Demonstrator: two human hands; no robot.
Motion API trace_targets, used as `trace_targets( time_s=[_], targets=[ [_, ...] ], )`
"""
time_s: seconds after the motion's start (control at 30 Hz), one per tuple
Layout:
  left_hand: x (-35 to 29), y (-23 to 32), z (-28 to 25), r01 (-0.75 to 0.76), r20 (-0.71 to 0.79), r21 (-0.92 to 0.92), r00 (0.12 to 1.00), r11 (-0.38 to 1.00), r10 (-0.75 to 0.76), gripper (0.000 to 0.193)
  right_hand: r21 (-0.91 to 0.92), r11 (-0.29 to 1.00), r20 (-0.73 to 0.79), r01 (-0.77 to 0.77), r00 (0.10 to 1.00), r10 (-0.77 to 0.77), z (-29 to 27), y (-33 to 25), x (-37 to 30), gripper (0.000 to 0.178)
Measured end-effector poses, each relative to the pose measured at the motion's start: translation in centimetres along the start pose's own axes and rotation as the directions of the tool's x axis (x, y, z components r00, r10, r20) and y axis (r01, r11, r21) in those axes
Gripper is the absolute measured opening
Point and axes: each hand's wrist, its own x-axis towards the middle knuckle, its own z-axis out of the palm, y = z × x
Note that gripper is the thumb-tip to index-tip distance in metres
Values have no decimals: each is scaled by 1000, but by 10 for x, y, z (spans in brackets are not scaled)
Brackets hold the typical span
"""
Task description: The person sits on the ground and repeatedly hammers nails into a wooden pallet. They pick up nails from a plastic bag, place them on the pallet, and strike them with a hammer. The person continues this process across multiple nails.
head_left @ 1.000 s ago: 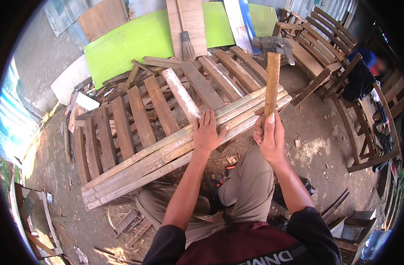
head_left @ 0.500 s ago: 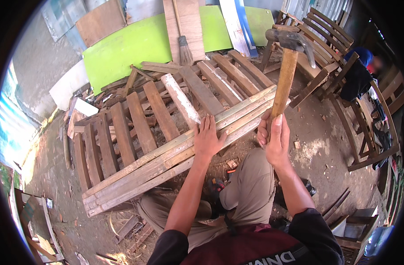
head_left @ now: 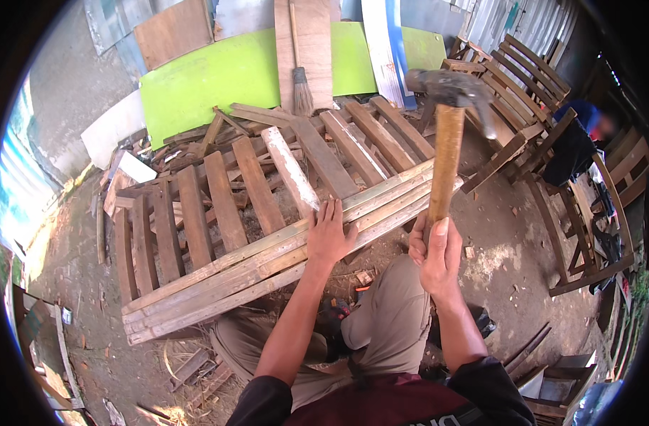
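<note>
My right hand (head_left: pixel 438 257) is closed round the wooden handle of a claw hammer (head_left: pixel 449 145), held upright with its dark metal head at the top. Several long pale wooden strips (head_left: pixel 268 264) lie side by side across the near edge of a slatted wooden frame (head_left: pixel 189 206). My left hand (head_left: pixel 329 236) lies flat on these strips with fingers stretched out, close to the end of a slat flaked with white paint (head_left: pixel 290 170). The hammer is raised clear of the wood, over the right end of the strips.
Against the back wall lean a lime-green panel (head_left: pixel 211 92) and a broom (head_left: pixel 301 89). Wooden chair frames (head_left: pixel 527 78) stand at the right, where another person (head_left: pixel 580 135) is partly visible. Scrap wood (head_left: pixel 197 373) litters the dirt floor at the lower left.
The hammer head has shifted slightly left and looks larger in the view. My left hand stays on the strips. The whole view has shifted a little.
</note>
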Motion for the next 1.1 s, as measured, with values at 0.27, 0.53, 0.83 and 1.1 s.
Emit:
trace_targets(
  time_s=[0.27, 0.53, 0.83, 1.1],
  targets=[
    [5, 8, 4, -50, -29, -36, 998, 998, 49, 76, -385, 873, -12, -299, 948, 319, -4, 147, -74, 50],
    [-1, 0, 1, -29, -84, -36, 996, 999, 26, 70, 120, 982, 21, -146, 989, 144, 2, 22, -23, 55],
    [5, -1, 13, -64, -138, -85, 989, 994, 52, 54, -213, 857, -67, -469, 882, 466, 1, 158, -77, 50],
    [1, -6, -3, -37, -154, -223, 988, 974, 2, 47, 305, 948, -191, -94, 969, 157, -13, 44, -26, 49]
  ],
)
